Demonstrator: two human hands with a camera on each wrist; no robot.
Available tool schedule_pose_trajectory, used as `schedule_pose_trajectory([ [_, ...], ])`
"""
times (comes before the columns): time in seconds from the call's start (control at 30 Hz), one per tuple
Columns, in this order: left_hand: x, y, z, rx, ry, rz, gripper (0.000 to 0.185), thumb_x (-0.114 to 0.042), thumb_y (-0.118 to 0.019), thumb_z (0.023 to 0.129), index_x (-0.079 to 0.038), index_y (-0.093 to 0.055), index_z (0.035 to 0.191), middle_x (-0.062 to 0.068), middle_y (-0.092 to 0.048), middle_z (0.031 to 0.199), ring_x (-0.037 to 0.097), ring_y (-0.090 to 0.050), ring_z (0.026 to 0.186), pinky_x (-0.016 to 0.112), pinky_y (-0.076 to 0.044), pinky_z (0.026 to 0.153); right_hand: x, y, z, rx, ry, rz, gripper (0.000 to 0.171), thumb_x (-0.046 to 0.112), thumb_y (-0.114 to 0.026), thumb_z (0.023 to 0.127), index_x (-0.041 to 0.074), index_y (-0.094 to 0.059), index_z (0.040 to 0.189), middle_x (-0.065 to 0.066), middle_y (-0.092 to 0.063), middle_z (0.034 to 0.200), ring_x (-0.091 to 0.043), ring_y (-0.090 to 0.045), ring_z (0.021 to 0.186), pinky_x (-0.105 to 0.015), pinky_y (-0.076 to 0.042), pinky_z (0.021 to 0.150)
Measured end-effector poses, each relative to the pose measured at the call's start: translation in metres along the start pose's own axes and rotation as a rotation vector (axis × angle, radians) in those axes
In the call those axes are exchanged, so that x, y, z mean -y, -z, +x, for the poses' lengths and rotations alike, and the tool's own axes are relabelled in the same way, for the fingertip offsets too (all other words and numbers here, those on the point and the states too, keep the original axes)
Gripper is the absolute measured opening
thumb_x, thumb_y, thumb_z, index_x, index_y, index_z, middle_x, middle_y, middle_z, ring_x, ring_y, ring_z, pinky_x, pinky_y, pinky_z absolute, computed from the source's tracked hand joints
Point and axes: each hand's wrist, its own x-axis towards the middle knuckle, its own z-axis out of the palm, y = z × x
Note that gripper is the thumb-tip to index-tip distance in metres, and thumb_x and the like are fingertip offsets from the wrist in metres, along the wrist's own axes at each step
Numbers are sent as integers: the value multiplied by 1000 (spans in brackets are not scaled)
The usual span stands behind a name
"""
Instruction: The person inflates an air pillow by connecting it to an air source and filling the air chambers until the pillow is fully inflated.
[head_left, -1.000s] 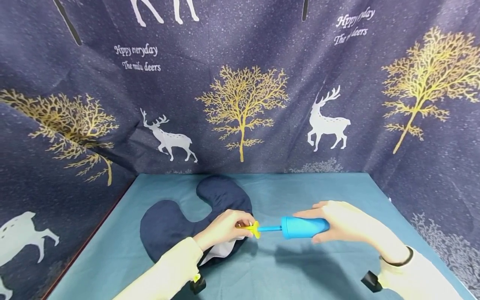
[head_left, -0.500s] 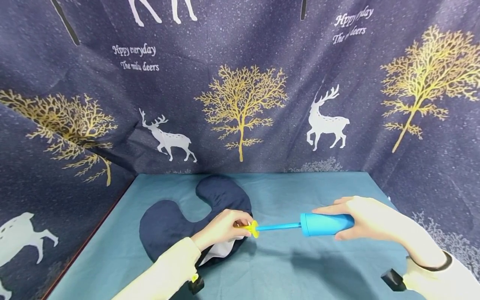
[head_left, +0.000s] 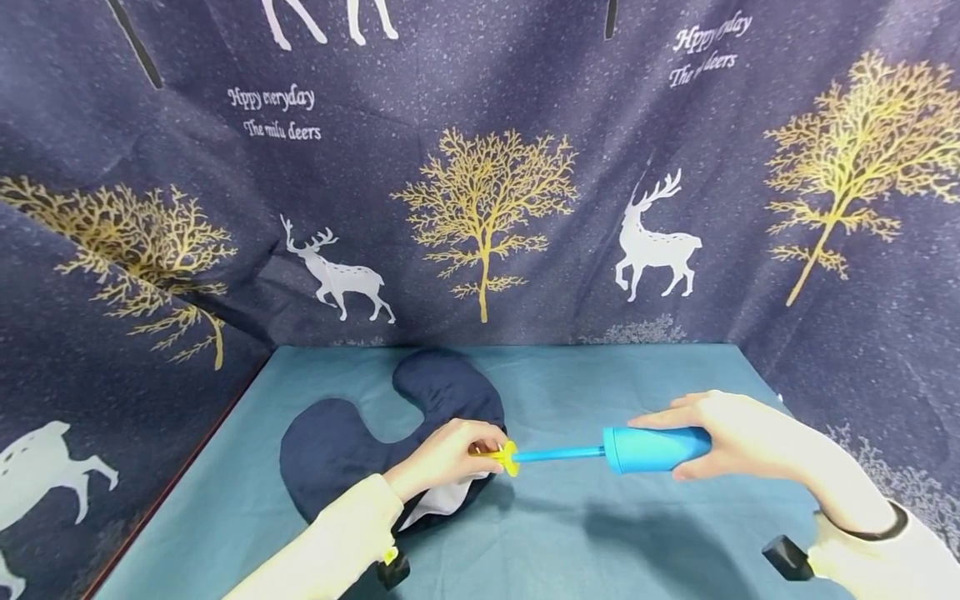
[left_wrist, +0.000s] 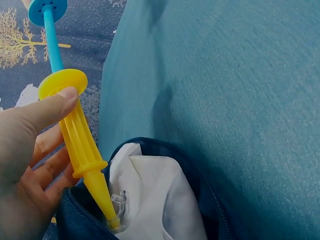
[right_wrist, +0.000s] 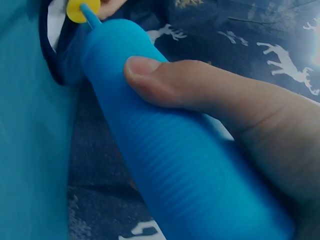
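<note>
My left hand holds the yellow nozzle end of a hand pump, thumb near its round flange. The nozzle's tapered tip goes into a clear valve on the white inner bladder. This bladder shows through the unzipped opening of a navy U-shaped neck pillow on the table. My right hand grips the pump's blue barrel, thumb along its side and fingers mostly hidden behind it in the right wrist view. A long stretch of blue shaft shows between barrel and yellow flange.
A teal cloth covers the table. Dark blue curtains with deer and gold trees hang behind it and along both sides. A black wrist camera sits by the right sleeve, another by the left.
My right hand has drawn the pump barrel to the right, so more blue shaft shows; over the last half second it barely moves. My left hand and the pillow stay in place.
</note>
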Motion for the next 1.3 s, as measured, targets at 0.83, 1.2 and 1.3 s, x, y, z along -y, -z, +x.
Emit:
schedule_pose_trajectory([
  [0.83,0,-6,3,-6,52,-5,17,-25,-79,82,-20,-73,97,-5,-73,89,1,-61,77,19,-50,72,45,-50,60,36,-8,4,62,38,-87,68,33,-67,126,-1,-74,107,-22,-67,95,-33,-50,68],
  [1.2,-3,-4,4,-10,33,7,15,-23,-79,82,-21,-72,96,-6,-72,89,1,-60,78,20,-50,73,60,-66,78,12,1,-22,63,40,-88,67,31,-68,126,-1,-75,106,-23,-69,96,-34,-52,66],
  [1.3,-5,-2,4,-10,32,10,16,-21,-80,82,-21,-72,96,-6,-72,88,1,-60,78,20,-50,72,61,-65,78,6,-2,-30,63,41,-88,67,32,-68,126,-1,-75,106,-23,-69,95,-33,-51,66],
])
